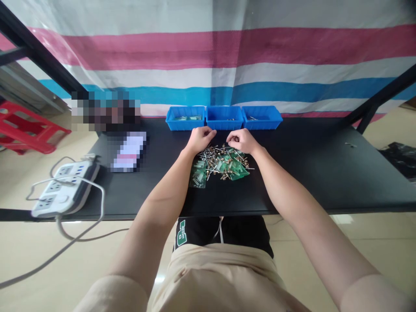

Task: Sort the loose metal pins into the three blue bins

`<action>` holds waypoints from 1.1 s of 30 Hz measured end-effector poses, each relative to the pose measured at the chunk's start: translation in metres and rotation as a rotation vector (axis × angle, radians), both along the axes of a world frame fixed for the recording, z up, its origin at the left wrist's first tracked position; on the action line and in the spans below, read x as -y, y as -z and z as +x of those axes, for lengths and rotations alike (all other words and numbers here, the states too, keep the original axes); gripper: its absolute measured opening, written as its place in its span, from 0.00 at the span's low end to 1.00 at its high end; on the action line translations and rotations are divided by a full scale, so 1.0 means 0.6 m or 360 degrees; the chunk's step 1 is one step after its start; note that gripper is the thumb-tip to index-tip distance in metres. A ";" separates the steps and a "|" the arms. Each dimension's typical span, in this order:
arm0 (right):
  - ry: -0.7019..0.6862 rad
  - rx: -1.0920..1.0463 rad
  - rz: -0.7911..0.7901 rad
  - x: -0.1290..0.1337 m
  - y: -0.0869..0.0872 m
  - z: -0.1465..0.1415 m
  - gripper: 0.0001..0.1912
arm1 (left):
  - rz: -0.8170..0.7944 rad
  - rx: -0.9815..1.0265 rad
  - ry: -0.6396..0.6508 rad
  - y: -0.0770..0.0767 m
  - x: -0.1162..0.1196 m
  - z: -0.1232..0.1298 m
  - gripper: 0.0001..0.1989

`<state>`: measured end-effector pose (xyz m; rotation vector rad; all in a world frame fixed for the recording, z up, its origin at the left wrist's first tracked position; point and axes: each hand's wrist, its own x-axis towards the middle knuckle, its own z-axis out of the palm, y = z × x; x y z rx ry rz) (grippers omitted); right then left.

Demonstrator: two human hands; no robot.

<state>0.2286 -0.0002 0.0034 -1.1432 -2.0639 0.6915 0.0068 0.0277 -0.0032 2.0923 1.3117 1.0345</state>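
Note:
My left hand (pixel 202 139) is at the upper left edge of a pile of small metal parts (pixel 212 159), its fingers closed; what they hold, if anything, is too small to make out. Over the pile's upper right side is my right hand (pixel 241 141), fingers curled together, their contents hidden. Green-tinted plastic packets (pixel 239 170) lie among the metal parts, and another packet (pixel 198 175) lies at the left. Behind the hands stand a left blue bin (pixel 186 125) with packets, a middle blue bin (pixel 224 125) and a right blue bin (pixel 263 125) with a few small metal pieces.
On the left of the black table (pixel 302 173) are a white power strip (pixel 65 186) with cables and a phone-like screen (pixel 131 151). A small metal piece (pixel 350 145) lies far right. A red stool (pixel 29 128) stands beyond the left side. Black frame posts flank the table.

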 end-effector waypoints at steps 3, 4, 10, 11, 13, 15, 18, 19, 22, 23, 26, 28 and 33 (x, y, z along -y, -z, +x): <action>-0.0033 0.0023 -0.0055 -0.003 -0.001 0.000 0.10 | -0.0038 0.0006 0.0056 0.001 0.000 0.000 0.18; -0.0039 0.0036 -0.0073 -0.004 -0.001 0.000 0.11 | -0.0060 0.0005 0.0088 0.001 -0.001 0.000 0.17; -0.0019 0.0108 -0.0093 -0.003 0.003 -0.004 0.10 | -0.0185 -0.0012 0.0319 -0.001 0.000 -0.002 0.12; -0.0015 0.0104 -0.0088 -0.003 0.004 -0.005 0.10 | -0.0194 -0.0012 0.0341 -0.001 0.000 -0.002 0.11; -0.0016 0.0084 -0.0083 -0.003 0.005 -0.005 0.10 | -0.0210 -0.0018 0.0354 0.000 -0.001 -0.003 0.11; -0.0017 0.0055 -0.0075 -0.004 0.006 -0.005 0.09 | -0.0222 -0.0027 0.0340 0.000 -0.002 -0.003 0.11; 0.0002 0.0038 -0.0063 -0.007 0.009 -0.005 0.12 | -0.0221 -0.0038 0.0329 0.000 -0.003 -0.003 0.11; 0.0005 0.0048 -0.0050 -0.008 0.011 -0.005 0.13 | -0.0219 -0.0042 0.0333 0.000 -0.003 -0.003 0.12; -0.0004 0.0098 0.0028 -0.010 0.014 -0.008 0.13 | -0.0222 -0.0052 0.0343 -0.001 -0.003 -0.002 0.12; -0.0009 0.0110 0.0057 -0.010 0.014 -0.009 0.12 | -0.0226 -0.0052 0.0345 -0.001 -0.003 -0.002 0.12; -0.0005 0.0109 0.0095 -0.009 0.014 -0.012 0.09 | -0.0224 -0.0043 0.0341 -0.001 -0.002 -0.003 0.12; 0.0013 0.0076 0.0119 -0.008 0.013 -0.014 0.09 | -0.0196 -0.0032 0.0344 -0.002 -0.001 -0.003 0.12; 0.0099 -0.0070 0.0238 -0.003 0.009 -0.023 0.09 | 0.0048 -0.0018 0.0415 -0.006 0.002 0.001 0.12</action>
